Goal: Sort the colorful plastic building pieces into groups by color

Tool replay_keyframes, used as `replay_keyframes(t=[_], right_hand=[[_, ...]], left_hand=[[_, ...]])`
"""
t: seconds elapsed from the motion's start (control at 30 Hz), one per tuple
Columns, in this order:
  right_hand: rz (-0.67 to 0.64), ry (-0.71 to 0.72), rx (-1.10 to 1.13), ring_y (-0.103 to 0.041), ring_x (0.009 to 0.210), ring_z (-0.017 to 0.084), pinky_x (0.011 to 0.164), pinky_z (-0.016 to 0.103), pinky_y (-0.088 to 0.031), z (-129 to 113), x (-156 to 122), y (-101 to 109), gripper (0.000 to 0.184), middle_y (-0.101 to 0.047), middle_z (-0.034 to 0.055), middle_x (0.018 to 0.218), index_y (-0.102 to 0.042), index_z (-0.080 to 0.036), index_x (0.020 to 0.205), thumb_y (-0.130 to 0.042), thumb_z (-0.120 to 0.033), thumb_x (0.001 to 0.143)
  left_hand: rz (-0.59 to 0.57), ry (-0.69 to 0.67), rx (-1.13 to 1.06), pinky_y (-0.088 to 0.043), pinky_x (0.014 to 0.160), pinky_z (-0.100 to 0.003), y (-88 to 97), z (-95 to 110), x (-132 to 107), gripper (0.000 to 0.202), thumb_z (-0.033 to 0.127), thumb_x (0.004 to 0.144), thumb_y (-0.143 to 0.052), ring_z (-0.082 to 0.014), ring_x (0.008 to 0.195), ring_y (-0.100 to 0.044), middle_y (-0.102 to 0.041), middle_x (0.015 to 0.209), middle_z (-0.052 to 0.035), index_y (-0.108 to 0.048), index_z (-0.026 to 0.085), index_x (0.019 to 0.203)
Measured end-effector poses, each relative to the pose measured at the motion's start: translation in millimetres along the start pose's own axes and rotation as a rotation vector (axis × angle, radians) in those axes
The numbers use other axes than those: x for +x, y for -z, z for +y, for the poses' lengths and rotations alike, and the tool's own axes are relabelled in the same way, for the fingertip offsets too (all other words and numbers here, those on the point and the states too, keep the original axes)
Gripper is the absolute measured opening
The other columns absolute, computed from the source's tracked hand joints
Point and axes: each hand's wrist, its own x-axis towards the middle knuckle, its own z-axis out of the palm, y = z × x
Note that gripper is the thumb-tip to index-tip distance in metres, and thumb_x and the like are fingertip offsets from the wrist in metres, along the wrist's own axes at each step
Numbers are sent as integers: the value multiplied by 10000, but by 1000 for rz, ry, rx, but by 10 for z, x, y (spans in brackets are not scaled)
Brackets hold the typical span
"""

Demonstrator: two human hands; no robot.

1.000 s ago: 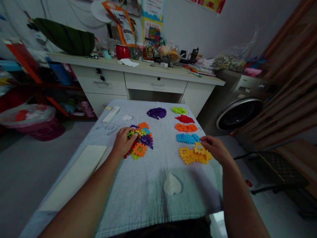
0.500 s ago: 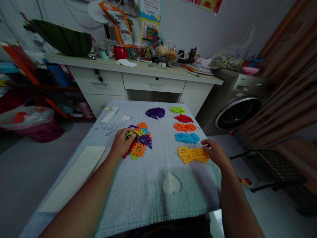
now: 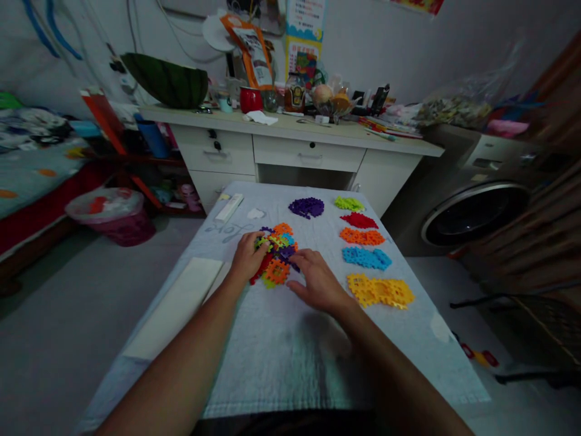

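Note:
A mixed pile of plastic interlocking tiles (image 3: pixel 276 271), in orange, purple, red, lime and blue, lies on the cloth-covered table. At the pile's left side my left hand (image 3: pixel 249 259) has its thumb and fingers closed around a lime-green tile (image 3: pixel 269 243). My right hand (image 3: pixel 320 282) reaches to the pile's right edge, fingers and thumb apart, nearest a purple tile. Sorted groups lie on the right: yellow tiles (image 3: pixel 380 291), blue tiles (image 3: pixel 367 258), orange tiles (image 3: pixel 362 237), red tiles (image 3: pixel 359 220) and lime tiles (image 3: pixel 349 204). Purple tiles (image 3: pixel 307 208) form a round heap at the back.
A long white board (image 3: pixel 177 306) and a small white box (image 3: pixel 229 208) lie along the table's left side. Behind stands a cluttered white desk (image 3: pixel 218 145). A washing machine (image 3: pixel 472 200) is on the right, a pink bin (image 3: pixel 111 218) on the left.
My right hand has moved left from beside the yellow tiles to the mixed pile's right edge. My left hand stays at the pile. The view has turned left.

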Motion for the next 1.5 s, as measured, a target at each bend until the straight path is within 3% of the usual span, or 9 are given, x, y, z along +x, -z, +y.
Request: replay_keyframes(t=[0.13, 0.4, 0.53, 0.67, 0.8, 0.93, 1.13, 1.33, 1.5], right_hand=[[55, -28, -46, -441, 1193, 326, 1001, 484, -397, -60, 108, -400, 713, -498, 155, 1352, -481, -166, 1371, -729, -452, 766], [62, -61, -59, -466, 1121, 294, 975, 446, -406, 1, 67, -509, 501, -564, 131, 1234, -554, -173, 1289, -654, -303, 816], [123, -40, -16, -484, 1131, 278, 975, 424, -418, 35, 35, -321, 470, -581, 121, 1242, -570, -173, 1263, -645, -254, 806], [153, 6, -7, -550, 1081, 251, 959, 408, -441, 267, 52, 96, 368, -631, 115, 1169, -609, -171, 1185, -645, -238, 824], [196, -93, -93, -596, 1089, 260, 980, 438, -445, 866, 78, 610, 377, -660, 114, 1153, -635, -178, 1138, -692, -182, 765], [219, -362, -179, -622, 1105, 272, 973, 405, -468, 1600, 29, 993, 415, -671, 123, 1178, -653, -173, 1151, -678, -134, 739], [196, -600, -200, -677, 963, 217, 844, 307, -521, 2248, -124, 1108, 475, -695, 116, 1159, -616, -170, 1204, -688, -125, 737], [156, -588, -177, -660, 1048, 234, 908, 321, -514, 2295, -126, 1083, 526, -672, 118, 1220, -606, -173, 1255, -629, -59, 742], [266, -509, -231, -578, 1201, 288, 1053, 409, -431, 1928, 8, 1029, 534, -634, 162, 1266, -616, -128, 1258, -583, -12, 737]], left_hand=[[3, 6, -11, -421, 1049, -432, 8, 13, 1, 288, 359, 860, -502, -245, 1145, -558, -625, 1132, -81, -623, 212, 1076], [1, 16, 9, -428, 1043, -430, 20, 10, 5, 298, 360, 864, -492, -250, 1145, -560, -617, 1136, -89, -625, 206, 1081], [-27, -24, 25, -441, 1027, -403, 20, 29, -12, 327, 365, 857, -500, -249, 1120, -578, -619, 1128, -88, -619, 199, 1112], [-64, -59, 51, -443, 1015, -400, 10, 22, -25, 382, 396, 883, -466, -254, 1120, -575, -611, 1148, -106, -601, 169, 1159], [-69, -77, 69, -441, 1018, -405, -1, 2, -23, 390, 413, 890, -455, -254, 1126, -571, -611, 1159, -103, -594, 174, 1166], [-60, -68, 82, -448, 1009, -405, 8, 20, -10, 399, 425, 880, -463, -259, 1118, -574, -614, 1157, -108, -599, 170, 1155], [-17, -6, 161, -452, 1002, -434, 29, 57, -5, 440, 476, 878, -450, -285, 1115, -579, -629, 1133, -123, -618, 157, 1130], [-11, 28, 158, -459, 985, -421, 55, 74, -12, 413, 433, 900, -398, -272, 1092, -589, -633, 1121, -117, -624, 165, 1117], [1, 32, 115, -464, 981, -406, 40, 45, -7, 362, 327, 885, -393, -254, 1080, -597, -635, 1115, -120, -615, 154, 1112]])
